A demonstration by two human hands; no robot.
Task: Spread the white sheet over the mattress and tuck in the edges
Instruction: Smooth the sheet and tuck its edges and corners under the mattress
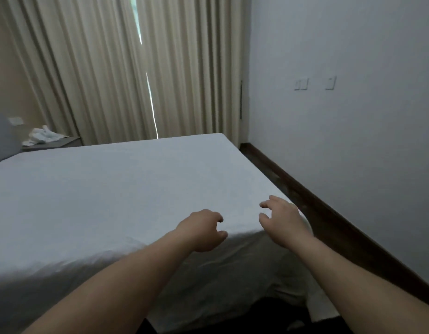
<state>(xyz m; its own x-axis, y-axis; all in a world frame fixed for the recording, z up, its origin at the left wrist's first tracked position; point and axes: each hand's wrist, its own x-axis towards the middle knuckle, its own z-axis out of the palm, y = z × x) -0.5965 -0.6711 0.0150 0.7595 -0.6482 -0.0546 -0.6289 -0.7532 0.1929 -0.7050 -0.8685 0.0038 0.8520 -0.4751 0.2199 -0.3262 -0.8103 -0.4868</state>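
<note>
The white sheet [117, 189] lies flat across the top of the mattress [232, 317], smooth from my fingertips out to the far edge by the curtain [100, 68]. I judge the spreading done. Below my fingers, the near side hangs loose and rumpled over the corner, so the tucking along this edge is left; I cannot see whether the far edges are tucked.

My left hand [204, 231] hovers at the near edge, fingers loosely curled and parted, gripping nothing. My right hand [281, 220] reaches over the corner, just beside the left, fingers spread and bent like a claw, also gripping nothing; its fingertips may touch the cloth, though the blur leaves this unsure. Both forearms extend forward and slightly inward. The wall [353, 116] stands beyond my right fingers.
</note>
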